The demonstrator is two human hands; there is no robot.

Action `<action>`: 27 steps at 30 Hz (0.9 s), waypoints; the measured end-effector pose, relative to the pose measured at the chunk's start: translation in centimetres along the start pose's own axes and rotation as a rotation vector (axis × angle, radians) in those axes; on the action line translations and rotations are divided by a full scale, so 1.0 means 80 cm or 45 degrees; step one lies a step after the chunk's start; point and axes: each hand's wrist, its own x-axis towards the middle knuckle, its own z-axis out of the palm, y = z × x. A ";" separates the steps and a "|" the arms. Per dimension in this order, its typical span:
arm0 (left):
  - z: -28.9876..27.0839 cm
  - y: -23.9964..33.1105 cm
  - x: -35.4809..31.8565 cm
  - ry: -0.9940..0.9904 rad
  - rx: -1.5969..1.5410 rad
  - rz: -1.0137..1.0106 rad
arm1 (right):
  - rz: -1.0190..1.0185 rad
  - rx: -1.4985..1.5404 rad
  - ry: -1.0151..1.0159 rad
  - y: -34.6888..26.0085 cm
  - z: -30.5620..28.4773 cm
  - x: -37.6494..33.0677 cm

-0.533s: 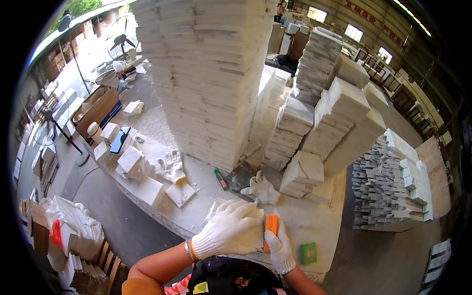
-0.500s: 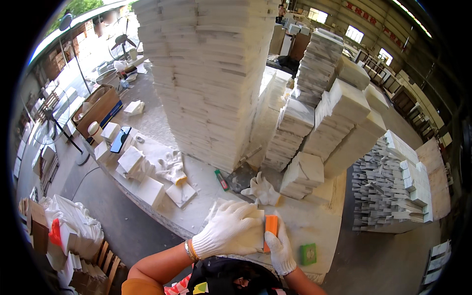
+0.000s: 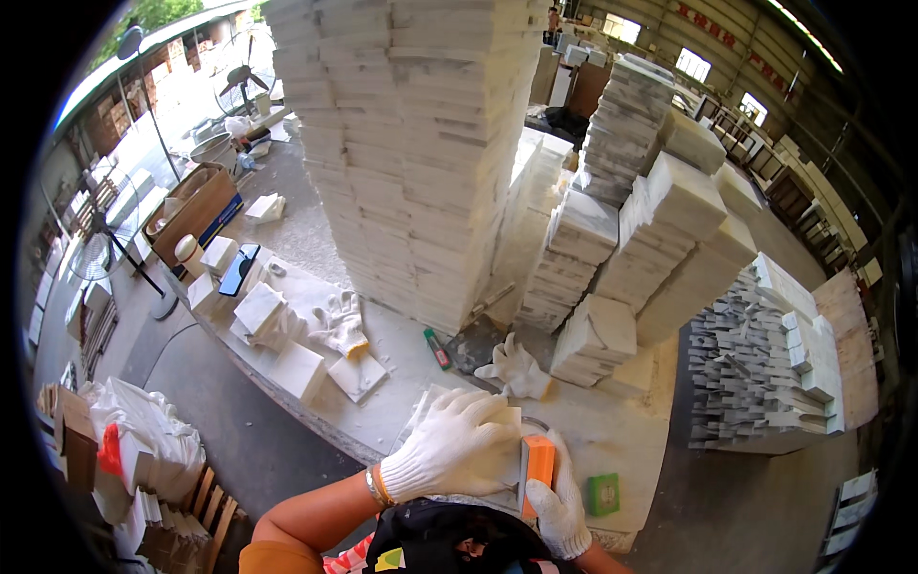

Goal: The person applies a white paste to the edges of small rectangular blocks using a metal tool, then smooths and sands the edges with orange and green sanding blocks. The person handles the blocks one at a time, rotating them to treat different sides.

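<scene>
orange block [image 3: 538,469] gripped in right hand [image 3: 559,502]; left hand [image 3: 454,450] pressed flat, seemingly on white tile [image 3: 430,407].

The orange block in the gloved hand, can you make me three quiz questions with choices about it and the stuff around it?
1. Where is the orange block?
A. In the right hand
B. On the floor
C. On top of the tall stack

2. What colour is the small square pad right of the right hand?
A. Red
B. Green
C. Black

3. What is the left hand doing?
A. Hanging in the air
B. Pressing flat on a white tile
C. Holding a cup

Answers: 1 A, the gloved right fingers wrap the block. 2 B, it is plainly green. 3 B, the palm lies spread on the tile.
</scene>
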 end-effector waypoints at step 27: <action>0.000 -0.001 -0.001 0.027 0.008 0.024 | -0.025 -0.102 0.044 0.043 -0.003 0.024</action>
